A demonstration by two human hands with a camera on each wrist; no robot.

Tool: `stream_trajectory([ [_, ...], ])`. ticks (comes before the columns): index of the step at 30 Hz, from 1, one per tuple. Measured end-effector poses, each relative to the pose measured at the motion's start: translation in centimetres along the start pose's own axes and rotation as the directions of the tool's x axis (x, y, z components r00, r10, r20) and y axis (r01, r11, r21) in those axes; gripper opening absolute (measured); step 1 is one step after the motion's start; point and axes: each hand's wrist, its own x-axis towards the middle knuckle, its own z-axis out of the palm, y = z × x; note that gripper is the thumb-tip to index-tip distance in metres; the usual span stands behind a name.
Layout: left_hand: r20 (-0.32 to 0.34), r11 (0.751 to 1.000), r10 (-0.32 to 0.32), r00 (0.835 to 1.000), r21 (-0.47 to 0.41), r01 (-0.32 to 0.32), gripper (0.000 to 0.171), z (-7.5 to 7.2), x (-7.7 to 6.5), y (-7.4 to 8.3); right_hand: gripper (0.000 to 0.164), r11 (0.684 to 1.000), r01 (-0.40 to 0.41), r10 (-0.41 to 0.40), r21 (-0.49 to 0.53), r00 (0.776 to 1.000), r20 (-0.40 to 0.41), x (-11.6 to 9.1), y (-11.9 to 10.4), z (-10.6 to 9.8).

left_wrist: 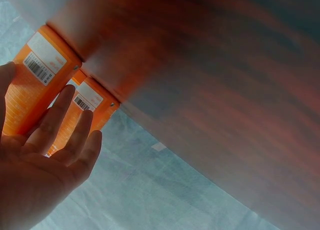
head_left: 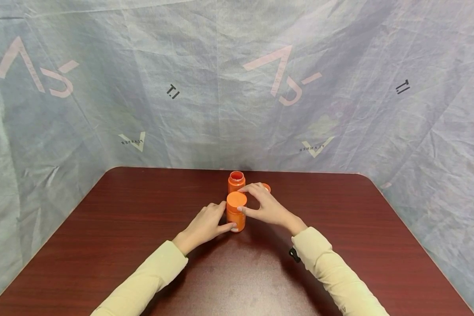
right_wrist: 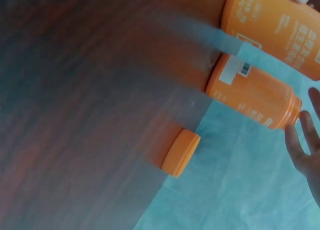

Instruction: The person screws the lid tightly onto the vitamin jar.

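An orange lidded jar (head_left: 236,219) stands upright on the table in the head view. My left hand (head_left: 206,223) holds its body low from the left, with the thumb across the front. At the jar's orange lid (head_left: 237,199) my right hand (head_left: 271,208) pinches from the right, thumb at the front edge and a finger at the back. Directly behind stands an open orange jar (head_left: 236,179), its threaded mouth bare. The left wrist view shows barcode labels on both the near jar (left_wrist: 35,75) and the rear jar (left_wrist: 97,102).
A loose orange cap (right_wrist: 181,153) lies on the table beside the open jar; my right hand partly hides it in the head view. The dark red wooden table (head_left: 102,237) ends at a grey printed cloth (head_left: 217,109) hanging behind and at both sides.
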Motion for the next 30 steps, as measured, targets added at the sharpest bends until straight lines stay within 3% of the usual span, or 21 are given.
stream_trajectory([
  [13,0.005,1.0,-0.005,1.0,0.004,0.005,0.052,-0.09,-0.02,0.07,0.046,0.997,-0.037,0.03,-0.072,0.995,-0.097,-0.21,-0.28,0.84],
  [30,0.01,1.0,0.004,1.0,-0.028,-0.004,0.054,0.04,0.04,-0.12,0.049,0.997,-0.026,0.022,0.069,0.998,0.061,0.01,0.42,-0.03],
])
